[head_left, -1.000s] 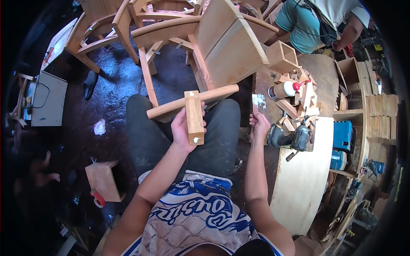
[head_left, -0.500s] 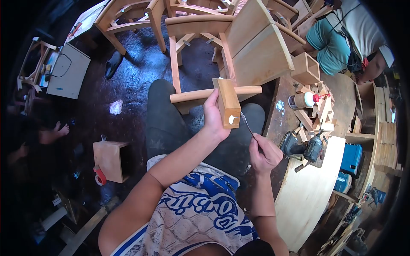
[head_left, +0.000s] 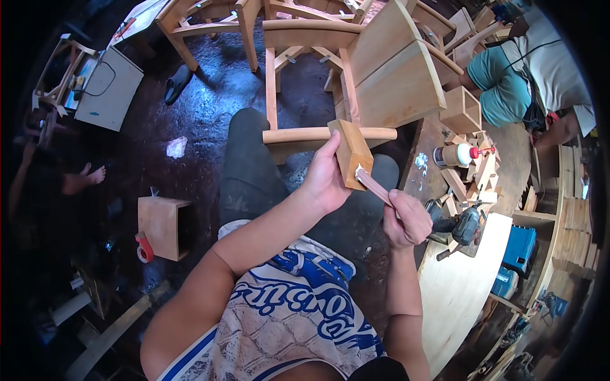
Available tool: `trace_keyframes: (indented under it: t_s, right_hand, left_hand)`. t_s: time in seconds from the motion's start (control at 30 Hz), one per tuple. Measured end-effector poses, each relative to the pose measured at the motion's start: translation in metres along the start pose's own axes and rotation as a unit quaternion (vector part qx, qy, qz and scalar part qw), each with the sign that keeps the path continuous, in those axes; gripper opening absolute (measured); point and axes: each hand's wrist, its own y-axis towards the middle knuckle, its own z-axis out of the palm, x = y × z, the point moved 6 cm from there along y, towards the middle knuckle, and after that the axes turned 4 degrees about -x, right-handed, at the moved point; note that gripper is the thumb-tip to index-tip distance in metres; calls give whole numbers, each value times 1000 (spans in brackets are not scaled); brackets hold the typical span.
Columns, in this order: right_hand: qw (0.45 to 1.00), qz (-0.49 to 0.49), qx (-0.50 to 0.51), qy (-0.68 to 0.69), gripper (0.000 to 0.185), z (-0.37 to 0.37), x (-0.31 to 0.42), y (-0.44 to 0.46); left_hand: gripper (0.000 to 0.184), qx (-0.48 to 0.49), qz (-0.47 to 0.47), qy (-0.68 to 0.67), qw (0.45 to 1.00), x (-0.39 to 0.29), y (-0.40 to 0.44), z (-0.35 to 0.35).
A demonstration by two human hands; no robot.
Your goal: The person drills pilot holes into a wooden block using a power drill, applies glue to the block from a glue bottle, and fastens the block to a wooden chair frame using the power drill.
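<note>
My left hand (head_left: 325,181) is wrapped around a rectangular wooden block (head_left: 353,153), which it holds up above my lap. White glue (head_left: 359,170) shows on the end of the block that faces me. A thin, flat wooden strip (head_left: 376,187) is pinched in my right hand (head_left: 406,221). The strip's far tip touches the glued end of the block; whether it enters a slot there I cannot tell. Just beyond the block is the front rail of a wooden chair frame (head_left: 286,136).
At right, a workbench (head_left: 406,166) carries a glue bottle (head_left: 452,155), loose wood offcuts (head_left: 486,168) and cordless drills (head_left: 467,225). A pale board (head_left: 457,286) lies beside them. A person in teal shorts (head_left: 499,66) sits at upper right; another person's foot (head_left: 92,176) shows at left.
My right hand has moved slightly right and turned the strip, so its flat face shows and its tip is against the glue. The block has tilted in my left hand.
</note>
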Motion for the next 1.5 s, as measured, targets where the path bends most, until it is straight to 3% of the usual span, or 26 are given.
trace_keyframes:
  t_s: [0.1, 0.2, 0.27, 0.3, 0.37, 0.4, 0.47, 0.5, 0.57, 0.6, 0.77, 0.97, 1.2, 1.27, 1.37, 1.5]
  right_hand:
    - [1000, -4, 17, 9, 25, 3, 0, 0]
    - [997, 67, 13, 36, 22, 3, -9, -14]
    - [960, 244, 32, 130, 30, 8, -28, -36]
    - [960, 245, 32, 130, 30, 9, -27, -42]
    - [823, 467, -16, 322, 32, 22, -38, -65]
    - [822, 469, -16, 322, 32, 20, -38, -67]
    - [707, 556, -4, 437, 34, 29, -36, -74]
    - [706, 557, -4, 437, 34, 27, -34, -70]
    - [624, 606, -17, 493, 26, 29, -25, -64]
    - [623, 608, -18, 492, 26, 29, -29, -69]
    - [738, 550, 2, 391, 24, 30, -47, -74]
    - [773, 532, 6, 346, 24, 27, -46, -52]
    - [773, 512, 33, 373, 27, 31, -54, -51]
    - [741, 537, 0, 403, 24, 31, -55, -50]
    - [744, 540, 43, 391, 23, 32, -52, -52]
    - [753, 543, 23, 371, 23, 40, -49, -48]
  left_hand:
    - [43, -1, -7, 1, 1000, 1, 0, -2]
    - [43, -10, -10, -1, 1000, 3, 1, -5]
    - [43, -17, -10, -7, 1000, 6, 4, -10]
    - [43, -25, -12, -7, 1000, 7, 6, -14]
    - [42, -34, -14, -7, 999, 9, 9, -18]
    - [42, -40, -8, -3, 999, 9, 10, -20]
    - [41, -49, -3, 1, 999, 9, 11, -23]
    - [41, -48, 5, 8, 999, 8, 11, -24]
    - [41, -48, 11, 17, 999, 7, 11, -24]
    - [41, -51, 18, 23, 998, 7, 10, -22]
    - [40, -47, 39, 33, 998, 11, 10, -17]
    - [39, -29, 46, 28, 998, 8, 9, -17]
    - [39, -9, 26, 19, 999, 8, 12, -20]
    - [39, 0, 16, 18, 1000, 8, 12, -21]
    - [40, 6, 13, 13, 1000, 8, 12, -21]
    - [40, 4, 6, 13, 1000, 10, 10, -18]
